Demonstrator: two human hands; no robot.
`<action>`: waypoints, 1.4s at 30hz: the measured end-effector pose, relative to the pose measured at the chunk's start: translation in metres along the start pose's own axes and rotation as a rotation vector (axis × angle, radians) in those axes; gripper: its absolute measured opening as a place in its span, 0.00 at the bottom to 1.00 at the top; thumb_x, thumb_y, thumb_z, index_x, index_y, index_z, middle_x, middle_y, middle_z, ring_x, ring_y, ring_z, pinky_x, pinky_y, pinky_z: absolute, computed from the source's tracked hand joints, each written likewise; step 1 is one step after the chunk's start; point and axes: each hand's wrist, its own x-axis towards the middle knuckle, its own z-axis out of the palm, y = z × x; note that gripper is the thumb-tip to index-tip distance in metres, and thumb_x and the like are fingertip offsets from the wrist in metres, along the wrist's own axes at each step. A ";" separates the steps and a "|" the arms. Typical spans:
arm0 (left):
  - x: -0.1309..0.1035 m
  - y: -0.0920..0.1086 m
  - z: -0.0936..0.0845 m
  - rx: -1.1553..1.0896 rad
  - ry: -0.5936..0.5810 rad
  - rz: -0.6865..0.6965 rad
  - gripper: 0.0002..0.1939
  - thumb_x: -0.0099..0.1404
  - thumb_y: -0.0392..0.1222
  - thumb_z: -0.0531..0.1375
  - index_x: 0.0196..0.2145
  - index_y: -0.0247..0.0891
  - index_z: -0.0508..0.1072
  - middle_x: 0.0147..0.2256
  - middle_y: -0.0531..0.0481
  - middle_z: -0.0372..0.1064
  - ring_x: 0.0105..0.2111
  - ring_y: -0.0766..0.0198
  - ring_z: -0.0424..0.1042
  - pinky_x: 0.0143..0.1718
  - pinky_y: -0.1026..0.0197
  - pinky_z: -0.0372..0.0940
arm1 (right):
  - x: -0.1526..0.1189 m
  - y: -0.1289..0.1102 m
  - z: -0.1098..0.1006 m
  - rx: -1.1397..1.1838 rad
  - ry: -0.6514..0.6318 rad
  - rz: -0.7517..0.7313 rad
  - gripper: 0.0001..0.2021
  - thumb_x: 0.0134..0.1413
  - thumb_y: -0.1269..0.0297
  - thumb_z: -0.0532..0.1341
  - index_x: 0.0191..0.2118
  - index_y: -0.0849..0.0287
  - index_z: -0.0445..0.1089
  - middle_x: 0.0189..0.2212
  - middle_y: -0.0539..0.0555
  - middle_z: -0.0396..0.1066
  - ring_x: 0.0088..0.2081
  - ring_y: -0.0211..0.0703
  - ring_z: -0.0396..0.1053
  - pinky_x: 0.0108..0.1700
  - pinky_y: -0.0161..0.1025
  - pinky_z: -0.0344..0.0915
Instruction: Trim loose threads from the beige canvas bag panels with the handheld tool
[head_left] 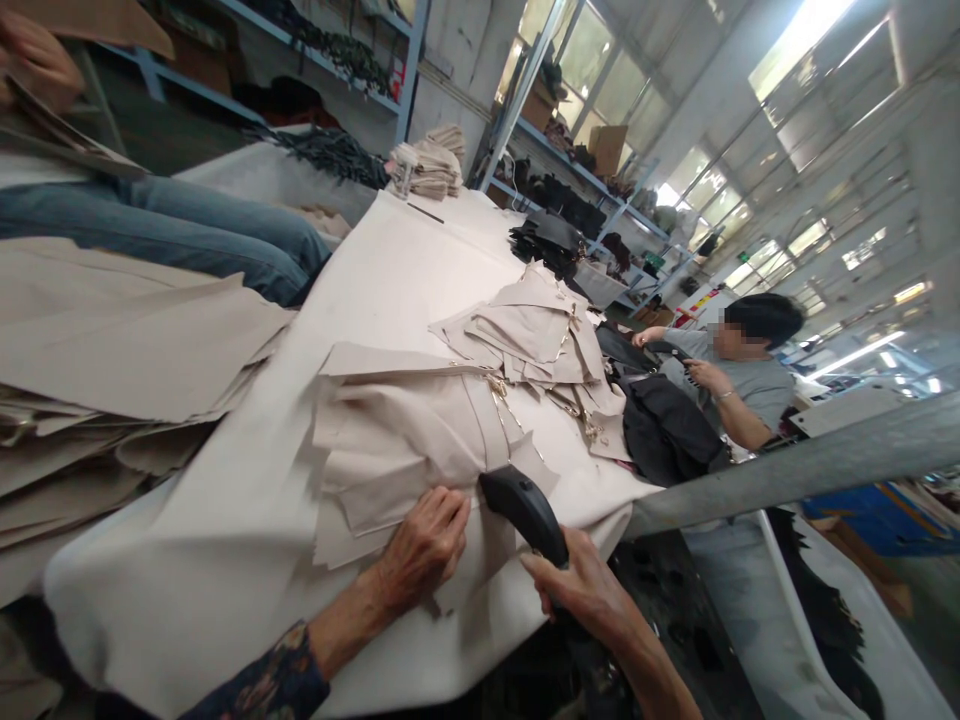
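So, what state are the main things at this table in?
Near beige fabric, spread out, creased
Black tool, held tilted, tip at the fabric
Left hand, fingers curled, on the fabric
Right hand, closed around the tool
Middle beige pieces, loosely piled, overlapping
Far beige stack, piled up
Black pieces, heaped

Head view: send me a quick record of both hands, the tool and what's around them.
Left hand: on beige fabric, fingers curled; pinching or pressing unclear
Right hand: gripping black tool
Tool head: beside left fingertips; fabric contact unclear
Surface: white table
Beyond fabric: loose pile of beige pieces
Far right side: co-worker in grey, hands at dark pieces
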 end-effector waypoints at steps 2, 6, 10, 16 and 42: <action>0.000 0.000 -0.001 -0.001 -0.001 -0.001 0.16 0.57 0.25 0.51 0.42 0.31 0.68 0.35 0.42 0.64 0.37 0.56 0.62 0.38 0.54 0.66 | -0.002 0.004 -0.006 -0.001 0.037 0.011 0.13 0.54 0.56 0.57 0.27 0.60 0.61 0.14 0.45 0.63 0.17 0.34 0.63 0.21 0.30 0.61; 0.002 0.002 -0.002 -0.010 -0.026 -0.008 0.16 0.57 0.24 0.51 0.42 0.30 0.69 0.34 0.43 0.64 0.36 0.57 0.61 0.38 0.55 0.66 | -0.021 0.008 -0.021 -0.012 0.111 0.045 0.15 0.55 0.53 0.55 0.26 0.60 0.60 0.14 0.45 0.62 0.17 0.35 0.62 0.21 0.31 0.61; 0.001 0.001 -0.001 -0.002 -0.024 -0.018 0.15 0.57 0.24 0.51 0.42 0.29 0.69 0.34 0.42 0.64 0.36 0.56 0.61 0.38 0.54 0.66 | -0.036 0.002 -0.021 -0.023 0.085 0.046 0.14 0.56 0.55 0.55 0.27 0.60 0.61 0.14 0.45 0.62 0.17 0.35 0.62 0.21 0.31 0.61; 0.001 0.002 -0.001 0.013 -0.018 -0.018 0.15 0.58 0.26 0.51 0.42 0.30 0.69 0.34 0.43 0.64 0.37 0.57 0.62 0.39 0.54 0.66 | -0.011 -0.004 0.006 0.012 -0.012 0.007 0.09 0.52 0.60 0.58 0.29 0.59 0.60 0.15 0.43 0.62 0.17 0.35 0.64 0.21 0.31 0.61; 0.076 0.012 0.018 0.129 -0.509 -0.179 0.10 0.66 0.31 0.47 0.36 0.33 0.67 0.37 0.43 0.66 0.30 0.60 0.70 0.31 0.60 0.64 | -0.047 0.047 -0.020 0.182 0.051 0.040 0.07 0.54 0.61 0.57 0.31 0.60 0.62 0.18 0.44 0.62 0.21 0.36 0.65 0.26 0.31 0.62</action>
